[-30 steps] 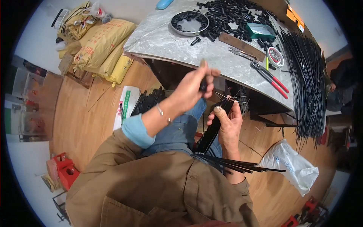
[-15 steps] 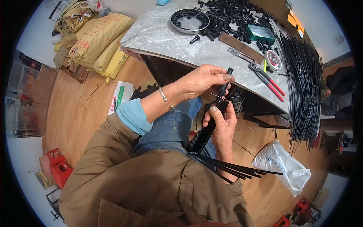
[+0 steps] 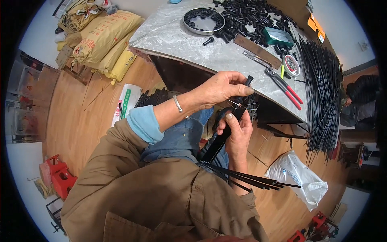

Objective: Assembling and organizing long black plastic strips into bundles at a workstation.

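My left hand pinches a small black plastic tube with a knobbed end between thumb and fingers. The tube's lower part meets the top of a long black bundle; whether it is seated there I cannot tell. Thin spokes stick out sideways at that junction. Just below the junction my right hand is closed around the bundle, thumb along its front. The bundle slants down across my lap, and several black rods fan out from its lower end.
A grey marble-patterned table bears a round metal tray, piled black plastic pieces, a green box, red-handled cutters and long black rods. Yellow sacks stand left; a white bag lies right. A person is far right.
My left hand has shifted slightly right and down, bringing the black tube closer to the bundle's spoked top. My right hand keeps its grip in nearly the same place.
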Available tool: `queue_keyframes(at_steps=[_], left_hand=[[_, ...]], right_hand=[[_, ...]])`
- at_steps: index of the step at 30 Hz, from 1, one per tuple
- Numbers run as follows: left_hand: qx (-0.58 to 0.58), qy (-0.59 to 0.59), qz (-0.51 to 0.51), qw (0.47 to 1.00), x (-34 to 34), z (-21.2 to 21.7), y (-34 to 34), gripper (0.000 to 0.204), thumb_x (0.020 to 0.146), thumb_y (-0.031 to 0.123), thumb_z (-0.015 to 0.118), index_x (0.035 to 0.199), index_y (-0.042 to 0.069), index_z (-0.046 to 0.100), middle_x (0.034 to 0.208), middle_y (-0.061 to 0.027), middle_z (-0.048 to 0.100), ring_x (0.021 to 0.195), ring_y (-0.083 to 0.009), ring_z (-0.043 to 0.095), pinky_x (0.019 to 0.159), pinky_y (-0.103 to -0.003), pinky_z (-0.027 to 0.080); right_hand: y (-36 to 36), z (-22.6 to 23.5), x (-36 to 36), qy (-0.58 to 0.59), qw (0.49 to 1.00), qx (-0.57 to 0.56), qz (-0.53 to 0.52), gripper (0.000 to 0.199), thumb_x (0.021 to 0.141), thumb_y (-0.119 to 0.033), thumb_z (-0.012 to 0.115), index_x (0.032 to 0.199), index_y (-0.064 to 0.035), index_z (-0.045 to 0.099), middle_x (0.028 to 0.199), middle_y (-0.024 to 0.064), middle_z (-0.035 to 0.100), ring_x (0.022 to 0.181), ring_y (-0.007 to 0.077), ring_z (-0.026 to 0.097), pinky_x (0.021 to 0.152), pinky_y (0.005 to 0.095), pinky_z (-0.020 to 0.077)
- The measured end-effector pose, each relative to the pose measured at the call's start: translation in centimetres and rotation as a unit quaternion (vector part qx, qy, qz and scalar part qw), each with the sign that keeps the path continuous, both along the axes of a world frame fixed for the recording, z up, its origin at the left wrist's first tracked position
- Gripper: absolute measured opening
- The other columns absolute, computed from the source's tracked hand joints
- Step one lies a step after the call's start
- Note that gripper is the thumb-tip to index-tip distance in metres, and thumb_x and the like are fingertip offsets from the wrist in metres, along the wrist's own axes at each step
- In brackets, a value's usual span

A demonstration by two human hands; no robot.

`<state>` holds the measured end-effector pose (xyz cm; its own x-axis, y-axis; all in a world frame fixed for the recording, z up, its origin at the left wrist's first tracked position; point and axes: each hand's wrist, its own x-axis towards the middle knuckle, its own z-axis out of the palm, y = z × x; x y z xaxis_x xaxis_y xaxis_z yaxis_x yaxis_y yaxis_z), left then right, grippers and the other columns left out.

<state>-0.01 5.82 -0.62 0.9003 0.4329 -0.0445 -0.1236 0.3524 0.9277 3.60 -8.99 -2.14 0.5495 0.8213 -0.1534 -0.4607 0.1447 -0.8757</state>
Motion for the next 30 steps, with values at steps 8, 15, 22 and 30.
queue_keyframes(at_steps=[8, 15, 22, 30], left_hand=[[-0.050, 0.002, -0.011, 0.999, 0.2, 0.7, -0.5, 0.029, 0.081, 0.016, 0.073, 0.100, 0.000, 0.057, 0.087, -0.0042, 0.059, 0.074, -0.0103, 0.058, 0.067, -0.023, 0.050], [-0.072, 0.009, -0.028, 0.997, 0.2, 0.5, -0.4, 0.032, 0.083, 0.016, 0.071, 0.108, 0.001, 0.058, 0.093, -0.0036, 0.062, 0.077, -0.0101, 0.059, 0.072, -0.024, 0.050], [-0.036, 0.044, -0.077, 0.995, -0.2, 0.6, -0.6, 0.042, 0.089, 0.032, 0.064, 0.115, 0.000, 0.057, 0.098, -0.0049, 0.062, 0.087, -0.0131, 0.058, 0.079, -0.027, 0.050], [-0.154, -0.032, -0.070, 0.985, 0.1, -0.5, 0.1, 0.034, 0.091, 0.030, 0.061, 0.109, 0.001, 0.060, 0.093, -0.0062, 0.064, 0.084, -0.0120, 0.060, 0.077, -0.025, 0.051]], right_hand=[[-0.2, -0.7, 0.5, -0.009, 1.000, 0.014, -0.004, 0.017, 0.088, -0.010, 0.059, 0.100, -0.0012, 0.051, 0.073, 0.0059, 0.053, 0.057, 0.0132, 0.052, 0.048, 0.0250, 0.0454], [-0.1, -0.5, 0.3, -0.001, 1.000, 0.018, 0.001, 0.017, 0.088, -0.010, 0.059, 0.101, -0.0008, 0.051, 0.075, 0.0059, 0.053, 0.058, 0.0134, 0.053, 0.047, 0.0249, 0.0453], [-0.1, -0.5, 0.4, -0.008, 1.000, 0.021, -0.001, 0.018, 0.088, -0.010, 0.059, 0.101, -0.0008, 0.051, 0.076, 0.0058, 0.053, 0.058, 0.0135, 0.053, 0.047, 0.0249, 0.0450], [-0.1, -0.6, 0.3, -0.006, 1.000, 0.024, -0.001, 0.017, 0.088, -0.009, 0.059, 0.100, -0.0013, 0.051, 0.077, 0.0049, 0.052, 0.059, 0.0132, 0.052, 0.047, 0.0250, 0.0446]])
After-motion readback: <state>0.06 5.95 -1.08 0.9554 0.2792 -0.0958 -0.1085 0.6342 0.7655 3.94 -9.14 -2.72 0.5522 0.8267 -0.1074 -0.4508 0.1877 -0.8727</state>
